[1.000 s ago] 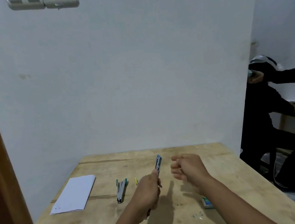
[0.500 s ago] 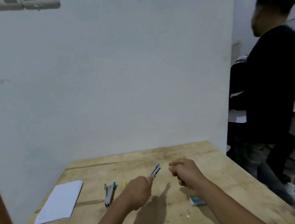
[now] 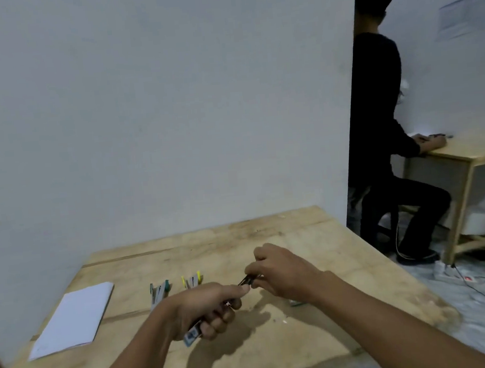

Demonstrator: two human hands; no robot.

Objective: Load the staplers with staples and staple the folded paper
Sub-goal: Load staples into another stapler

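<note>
Lower centre of the frame: the left hand point(image 3: 208, 310) is wrapping its grip fully around a blue stapler point(image 3: 192, 336), whose rear end is sticking out below the fist. The right hand point(image 3: 284, 271), just to its right, is pinching the stapler's dark front tip; whether staples are lying in that grip cannot be told. A green stapler point(image 3: 158, 292) and a yellow stapler point(image 3: 192, 280) are lying on the counter point(image 3: 240, 237) just beyond the hands, and the folded paper point(image 3: 71, 319) is lying flat at lower left.

Likely office (bare wooden desk point(image 3: 200, 246))
</note>
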